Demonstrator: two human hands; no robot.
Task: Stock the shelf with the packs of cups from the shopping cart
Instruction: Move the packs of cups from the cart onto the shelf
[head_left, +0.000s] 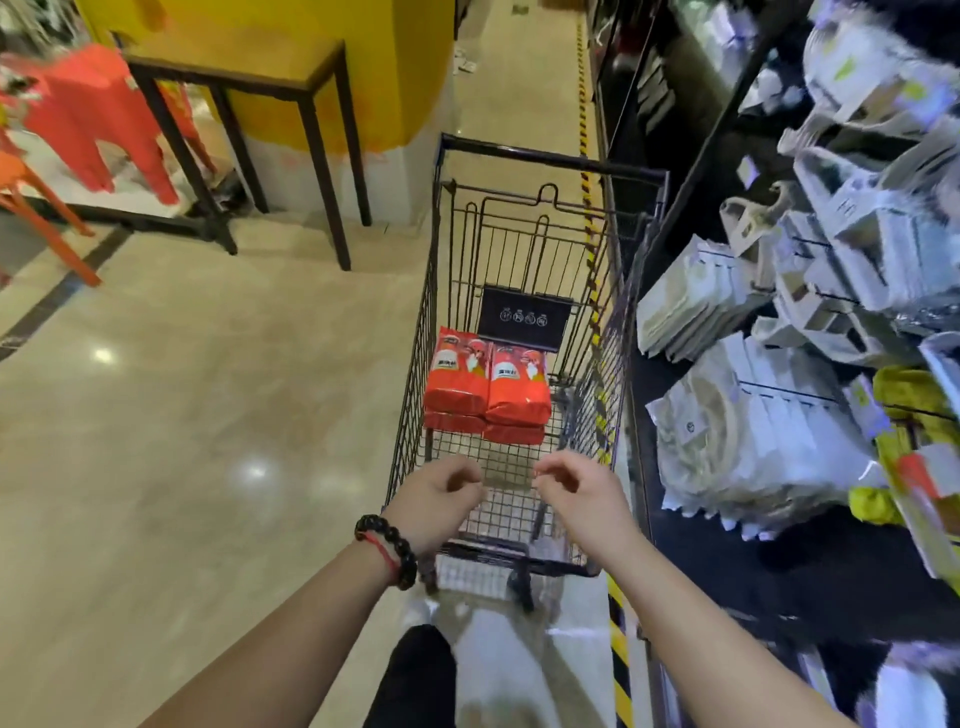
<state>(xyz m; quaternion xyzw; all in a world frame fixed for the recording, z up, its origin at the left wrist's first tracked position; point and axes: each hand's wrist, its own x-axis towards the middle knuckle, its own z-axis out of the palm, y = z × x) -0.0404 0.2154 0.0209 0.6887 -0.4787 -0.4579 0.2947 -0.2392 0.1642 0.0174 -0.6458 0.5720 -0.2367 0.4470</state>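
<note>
Both of your hands hover over the near end of the shopping cart (524, 332), empty; the left hand (434, 501) and right hand (582, 493) have loosely curled fingers that hold nothing. The red packs of cups (485, 387) sit at the far end of the basket floor, two side by side on top of two more, just below the black sign on the cart's end wall. Each pack's long axis runs away from you along the cart, printed top end toward the sign. Step in hand, by my reading: reach for the top pair. Go in from above, take one pack across its short width near the middle so it will not sag, then swing right to the shelf (675, 364), which is already crowded with white packaged goods (748, 447).
</note>
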